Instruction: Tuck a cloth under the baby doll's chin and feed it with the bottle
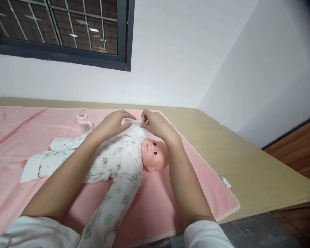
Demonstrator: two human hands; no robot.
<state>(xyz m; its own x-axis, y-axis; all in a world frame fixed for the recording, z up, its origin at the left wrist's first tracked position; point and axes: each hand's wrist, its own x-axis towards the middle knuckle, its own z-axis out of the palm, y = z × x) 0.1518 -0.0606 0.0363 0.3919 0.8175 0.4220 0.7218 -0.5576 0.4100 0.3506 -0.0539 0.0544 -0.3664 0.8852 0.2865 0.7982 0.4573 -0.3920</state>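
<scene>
A baby doll [155,156] lies on its back, dressed in white pyjamas [111,162] printed with green bears. Its head points right and one sleeve stretches toward me. Beside its far shoulder, a plain white cloth [137,131] is raised between my hands; whether it joins the clothing I cannot tell. My left hand [119,121] has its thumb and fingers on the cloth's left edge. With bent fingers my right hand [153,122] pinches the cloth's upper right part, just above the doll's face. The doll's far arm is hidden.
A pink blanket [155,203] covers much of the wooden tabletop [196,134]. Past the doll's legs stands a baby bottle [84,122] with a pink collar. A small white object [226,182] lies at the blanket's right edge. Behind are a wall and a barred window [67,27].
</scene>
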